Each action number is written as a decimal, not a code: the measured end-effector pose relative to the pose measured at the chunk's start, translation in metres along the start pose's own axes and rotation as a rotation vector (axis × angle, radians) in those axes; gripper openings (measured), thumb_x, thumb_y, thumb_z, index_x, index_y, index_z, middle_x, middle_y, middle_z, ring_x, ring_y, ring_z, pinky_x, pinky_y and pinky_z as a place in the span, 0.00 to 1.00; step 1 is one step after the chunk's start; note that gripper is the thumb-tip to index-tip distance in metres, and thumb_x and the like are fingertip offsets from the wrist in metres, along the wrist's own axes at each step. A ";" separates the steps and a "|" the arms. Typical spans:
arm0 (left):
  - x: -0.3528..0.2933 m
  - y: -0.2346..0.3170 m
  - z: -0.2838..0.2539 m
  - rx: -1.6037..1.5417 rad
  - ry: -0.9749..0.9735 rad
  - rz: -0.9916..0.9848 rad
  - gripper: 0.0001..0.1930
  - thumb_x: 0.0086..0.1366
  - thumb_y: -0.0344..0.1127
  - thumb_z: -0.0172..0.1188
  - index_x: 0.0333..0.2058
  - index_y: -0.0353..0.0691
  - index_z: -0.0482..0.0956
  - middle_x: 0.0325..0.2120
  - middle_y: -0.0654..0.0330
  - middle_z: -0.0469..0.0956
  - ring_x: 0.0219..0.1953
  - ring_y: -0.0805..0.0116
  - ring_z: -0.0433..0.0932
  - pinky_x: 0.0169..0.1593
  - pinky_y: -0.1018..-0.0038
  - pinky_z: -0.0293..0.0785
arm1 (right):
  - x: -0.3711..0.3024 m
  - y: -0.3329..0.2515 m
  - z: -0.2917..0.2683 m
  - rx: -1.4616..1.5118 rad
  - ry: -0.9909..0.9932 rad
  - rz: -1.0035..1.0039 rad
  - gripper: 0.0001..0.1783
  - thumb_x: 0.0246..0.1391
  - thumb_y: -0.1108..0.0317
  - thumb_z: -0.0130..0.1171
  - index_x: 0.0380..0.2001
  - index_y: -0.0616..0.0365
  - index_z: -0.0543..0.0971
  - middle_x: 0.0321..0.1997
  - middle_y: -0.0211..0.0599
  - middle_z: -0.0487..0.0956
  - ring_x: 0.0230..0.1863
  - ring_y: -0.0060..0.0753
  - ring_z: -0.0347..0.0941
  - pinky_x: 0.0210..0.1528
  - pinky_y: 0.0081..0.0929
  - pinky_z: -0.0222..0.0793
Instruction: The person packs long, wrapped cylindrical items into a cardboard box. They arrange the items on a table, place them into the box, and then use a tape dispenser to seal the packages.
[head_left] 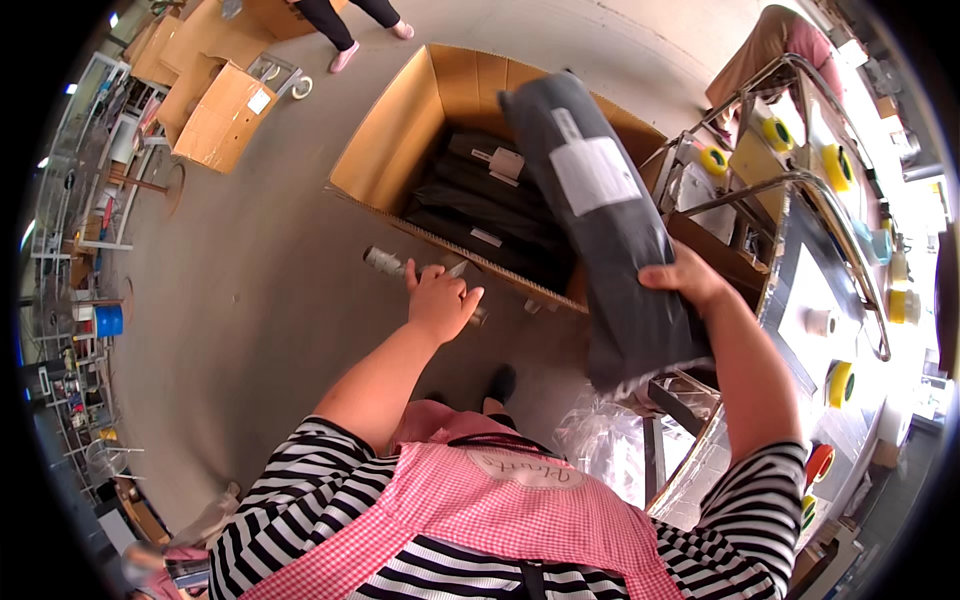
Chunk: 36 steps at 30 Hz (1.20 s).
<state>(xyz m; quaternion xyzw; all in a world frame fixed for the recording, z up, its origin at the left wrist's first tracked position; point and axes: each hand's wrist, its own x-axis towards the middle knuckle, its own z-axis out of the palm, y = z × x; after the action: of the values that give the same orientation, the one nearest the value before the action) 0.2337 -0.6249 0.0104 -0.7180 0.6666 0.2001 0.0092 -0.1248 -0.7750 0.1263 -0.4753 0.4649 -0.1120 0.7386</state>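
My right hand [690, 280] grips the right edge of a long dark grey plastic-wrapped package [625, 255], its thumb lying on top. A white label [595, 175] is stuck on the package, which hangs tilted over the right part of an open cardboard box [390, 130]. Inside the box lie several similar black packages [490, 200] with pale labels. To the left, in front of the box's near edge, my left hand [440, 305] has partly curled fingers. A pale, tube-like object [385, 262] shows beside those fingers; the hand hides its middle, so I cannot make out its kind.
A metal-framed cart [790, 190] with yellow tape rolls [840, 165] stands at the right. Clear plastic film [600, 440] lies near my body. Another cardboard box [220, 115] and shelving [100, 230] are at the left. Other people's legs [335, 25] show at the top.
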 end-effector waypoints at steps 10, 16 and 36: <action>-0.087 -0.014 0.036 -0.074 0.286 -0.088 0.07 0.56 0.43 0.63 0.23 0.51 0.80 0.40 0.69 0.80 0.49 0.62 0.72 0.67 0.42 0.38 | 0.256 0.092 0.074 -0.336 -0.516 0.206 0.47 0.40 0.64 0.76 0.64 0.61 0.65 0.55 0.43 0.78 0.56 0.38 0.73 0.62 0.36 0.66; -0.102 -0.016 0.039 -0.064 0.272 -0.092 0.03 0.54 0.40 0.60 0.26 0.51 0.80 0.47 0.66 0.79 0.46 0.63 0.72 0.68 0.47 0.37 | 0.334 0.262 0.120 -0.902 -0.630 0.299 0.62 0.32 0.66 0.78 0.72 0.47 0.55 0.65 0.48 0.72 0.64 0.48 0.69 0.66 0.37 0.64; -0.106 -0.024 0.045 -0.031 0.213 -0.034 0.06 0.58 0.39 0.56 0.30 0.49 0.81 0.50 0.59 0.79 0.46 0.62 0.72 0.70 0.54 0.36 | 0.363 0.304 0.135 -0.933 -0.236 0.368 0.70 0.28 0.57 0.82 0.73 0.55 0.50 0.69 0.53 0.66 0.68 0.53 0.64 0.68 0.41 0.62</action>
<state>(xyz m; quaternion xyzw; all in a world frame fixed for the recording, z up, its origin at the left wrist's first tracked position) 0.2414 -0.5088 -0.0052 -0.7465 0.6484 0.1325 -0.0694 0.0948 -0.7553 -0.3137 -0.6741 0.4549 0.2933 0.5027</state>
